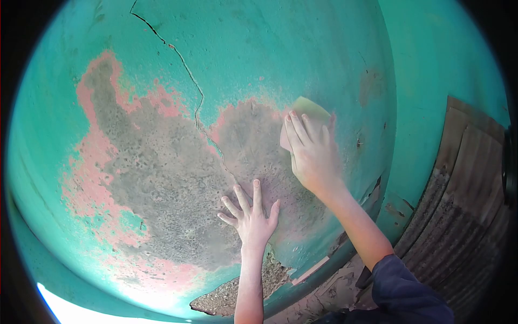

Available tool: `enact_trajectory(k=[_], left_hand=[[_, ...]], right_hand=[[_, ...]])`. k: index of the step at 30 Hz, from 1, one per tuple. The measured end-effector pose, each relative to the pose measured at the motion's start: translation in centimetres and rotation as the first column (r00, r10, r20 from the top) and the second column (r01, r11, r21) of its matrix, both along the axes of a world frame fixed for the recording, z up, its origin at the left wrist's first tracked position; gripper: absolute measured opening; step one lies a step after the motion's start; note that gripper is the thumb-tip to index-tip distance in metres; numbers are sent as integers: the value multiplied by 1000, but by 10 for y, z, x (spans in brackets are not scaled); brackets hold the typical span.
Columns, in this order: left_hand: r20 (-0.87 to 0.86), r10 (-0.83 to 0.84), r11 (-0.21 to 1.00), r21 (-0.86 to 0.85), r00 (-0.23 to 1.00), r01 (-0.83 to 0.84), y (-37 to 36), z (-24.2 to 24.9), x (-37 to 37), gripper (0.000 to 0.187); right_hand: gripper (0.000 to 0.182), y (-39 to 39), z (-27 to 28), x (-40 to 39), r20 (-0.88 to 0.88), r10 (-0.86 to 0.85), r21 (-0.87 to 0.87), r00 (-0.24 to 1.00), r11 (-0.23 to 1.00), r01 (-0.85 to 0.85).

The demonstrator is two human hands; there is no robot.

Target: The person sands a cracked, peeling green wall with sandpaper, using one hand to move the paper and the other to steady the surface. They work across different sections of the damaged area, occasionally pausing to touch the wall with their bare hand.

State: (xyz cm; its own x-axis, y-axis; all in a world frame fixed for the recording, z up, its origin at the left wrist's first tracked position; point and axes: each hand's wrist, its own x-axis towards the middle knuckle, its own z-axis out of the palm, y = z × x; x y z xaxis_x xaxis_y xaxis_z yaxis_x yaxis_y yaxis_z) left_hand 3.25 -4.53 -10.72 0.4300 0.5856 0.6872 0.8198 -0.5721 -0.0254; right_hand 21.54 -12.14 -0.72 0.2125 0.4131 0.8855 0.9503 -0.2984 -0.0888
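Note:
A green painted wall point(243, 54) has a large worn patch of bare grey plaster point(167, 162) with pink edges. My left hand point(251, 216) lies flat on the lower part of the grey patch, fingers spread, holding nothing. Higher up and to the right, my right hand point(313, 151) presses a thin, pale green sheet point(309, 105) against the wall at the patch's right edge. The sheet's upper corner shows above the fingertips, and part of it is hidden under the palm.
A dark crack point(190, 74) runs from the top down to near my left hand. Rough broken plaster point(226, 297) shows at the wall's bottom. Rusty corrugated metal sheets point(458, 200) stand at the right, past the wall's corner.

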Motion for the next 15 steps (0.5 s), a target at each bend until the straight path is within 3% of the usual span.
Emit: enact_trajectory(k=[3, 5, 9, 11, 15], left_hand=[[-1, -3, 1000, -19, 1000, 3, -1, 2, -1, 89], [-3, -6, 999, -42, 1000, 6, -2, 2, -1, 89], [5, -6, 1000, -27, 1000, 6, -1, 2, -1, 89], [10, -10, 999, -37, 1000, 10, -2, 1, -1, 89], [-4, -4, 1000, -28, 1000, 4, 1, 1, -2, 88]], right_hand=[[64, 1, -16, 0, 6, 44, -81, 999, 996, -43], [64, 5, 0, 8, 27, 45, 2, 999, 999, -45], [63, -2, 3, 5, 32, 38, -16, 999, 999, -37], [62, -7, -11, -3, 43, 48, -108, 998, 993, -43], [62, 3, 9, 2, 74, 13, -9, 997, 1000, -12]])
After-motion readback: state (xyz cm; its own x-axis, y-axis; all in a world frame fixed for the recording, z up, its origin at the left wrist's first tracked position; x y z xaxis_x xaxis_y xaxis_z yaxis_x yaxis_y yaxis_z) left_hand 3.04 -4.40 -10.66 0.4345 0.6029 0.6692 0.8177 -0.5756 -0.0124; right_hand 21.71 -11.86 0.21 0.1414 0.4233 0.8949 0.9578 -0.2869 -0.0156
